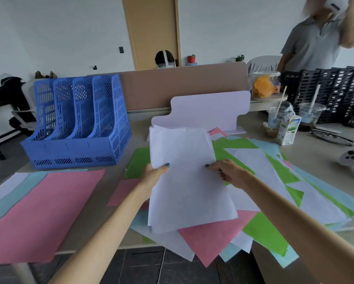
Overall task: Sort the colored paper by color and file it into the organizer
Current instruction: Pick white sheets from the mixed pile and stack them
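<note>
Both hands hold up a stack of white sheets (184, 177) above the table. My left hand (153, 175) grips its left edge with the thumb on top, and my right hand (226, 171) pinches its right edge. Under and around the stack lies a mixed heap of green, pink, light blue and white paper (272, 228). At the left lie sorted sheets: pink paper (43, 214) on top, light blue paper (14, 193) and white beneath. The blue organizer (79, 124) with several slots stands at the back left and looks empty.
A white folder board (208, 111) stands upright behind the heap. Drink cups (310, 115), a milk carton (288, 130), glasses (331, 137) and a white controller (352, 158) sit at the right. Black organizers (336, 89) stand at the far right. One person stands behind them; others sit farther back.
</note>
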{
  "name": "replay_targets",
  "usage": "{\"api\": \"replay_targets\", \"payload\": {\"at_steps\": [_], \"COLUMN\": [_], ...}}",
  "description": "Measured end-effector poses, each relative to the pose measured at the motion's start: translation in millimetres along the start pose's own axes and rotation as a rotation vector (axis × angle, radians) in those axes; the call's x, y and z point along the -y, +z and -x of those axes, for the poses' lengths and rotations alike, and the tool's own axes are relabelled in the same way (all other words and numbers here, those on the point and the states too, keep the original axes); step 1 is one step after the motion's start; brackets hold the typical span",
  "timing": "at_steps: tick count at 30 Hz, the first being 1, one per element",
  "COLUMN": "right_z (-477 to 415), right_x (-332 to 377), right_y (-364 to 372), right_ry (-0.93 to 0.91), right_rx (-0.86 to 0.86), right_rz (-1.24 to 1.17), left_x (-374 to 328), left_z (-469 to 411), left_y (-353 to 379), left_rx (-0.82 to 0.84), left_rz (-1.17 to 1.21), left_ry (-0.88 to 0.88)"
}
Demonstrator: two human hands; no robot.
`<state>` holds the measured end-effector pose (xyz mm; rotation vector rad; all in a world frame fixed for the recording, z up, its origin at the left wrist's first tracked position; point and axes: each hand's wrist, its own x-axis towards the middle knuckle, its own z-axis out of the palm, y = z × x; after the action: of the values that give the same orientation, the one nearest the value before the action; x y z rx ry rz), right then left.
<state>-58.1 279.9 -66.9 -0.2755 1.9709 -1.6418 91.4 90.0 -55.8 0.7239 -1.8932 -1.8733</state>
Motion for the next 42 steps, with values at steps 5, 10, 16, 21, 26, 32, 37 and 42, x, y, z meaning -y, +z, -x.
{"api": "replay_targets", "payload": {"at_steps": [5,10,16,21,26,32,37,42], "right_z": [11,15,26,17,13,8,7,6], "right_x": [-13,-24,-31,-31,-18,-15,-24,-29], "right_y": [-25,-57,-104,-134,-156,-171,-172,-180], "right_ry": [-0.034,-0.110,-0.188,-0.126,0.040,0.076,0.030,0.041], "right_rx": [-0.182,-0.365,-0.556,-0.578,-0.485,-0.460,-0.495,-0.407], "right_rz": [-0.204,-0.097,0.347,0.383,0.111,-0.032,0.149,0.034], "left_x": [-5,6,18,23,28,22,23,19], "left_z": [3,0,-3,-4,-3,-1,-3,-5], "left_y": [39,71,103,120,125,131,143,180], "left_rx": [0.071,0.125,0.102,0.017,-0.009,0.002,-0.086,-0.105], "left_rz": [0.115,-0.046,-0.253,-0.537,-0.747,-0.789,-0.689,-0.700], "left_ry": [-0.029,-0.043,0.134,0.197,0.153,0.077,0.218,0.261]}}
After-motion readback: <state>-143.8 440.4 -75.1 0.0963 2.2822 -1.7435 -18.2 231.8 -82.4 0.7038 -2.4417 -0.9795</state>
